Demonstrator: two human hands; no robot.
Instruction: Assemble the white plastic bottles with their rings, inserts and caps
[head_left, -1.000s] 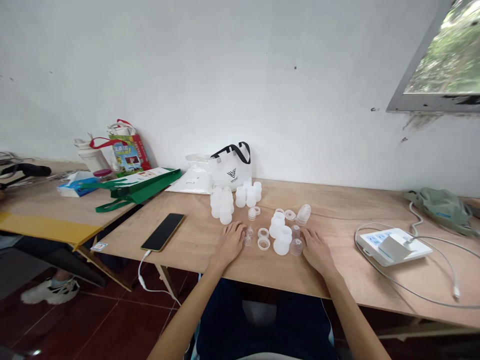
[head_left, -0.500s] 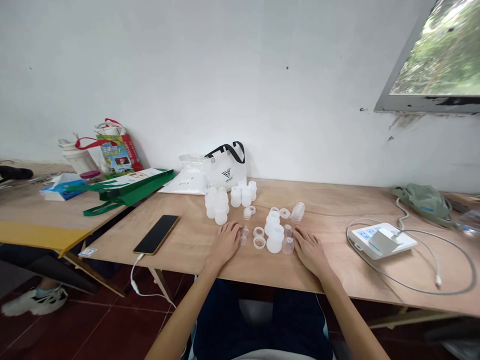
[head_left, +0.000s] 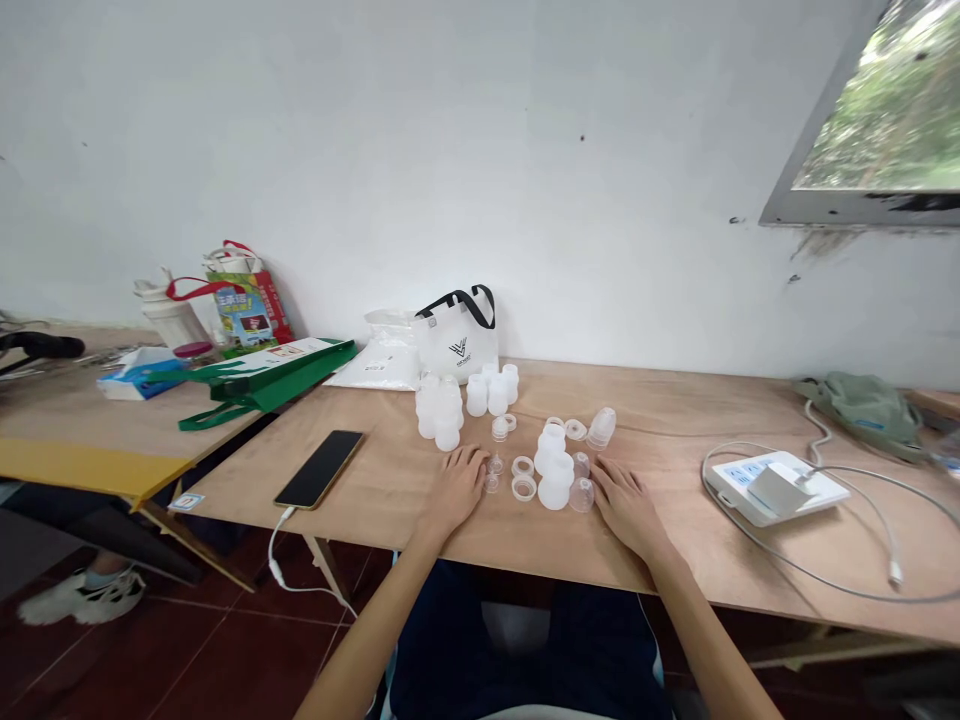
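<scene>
My left hand (head_left: pixel 457 487) lies flat on the wooden table, fingers stretched out, holding nothing. Just right of its fingertips are clear nipples (head_left: pixel 493 474), which look like baby-bottle teats. My right hand (head_left: pixel 626 500) also rests flat and empty, beside clear domed caps (head_left: pixel 581 494). Between the hands stand several white translucent bottles (head_left: pixel 555 480) without lids, with white screw rings (head_left: pixel 523 487) to their left. A larger clear cap (head_left: pixel 601 427) sits beyond my right hand. More white bottles (head_left: pixel 447 430) stand in groups beyond my left hand.
A black phone (head_left: pixel 319 469) with a white cable lies on the left. White and green bags (head_left: pixel 457 340) stand by the wall. At right are a power strip (head_left: pixel 776 486) with a looped cable and a grey-green cloth pouch (head_left: pixel 862 412). Another table (head_left: pixel 75 455) adjoins on the left.
The whole view has shifted slightly, so everything appears a little further right. Both hands stay flat in the same places on the table, and no object has moved.
</scene>
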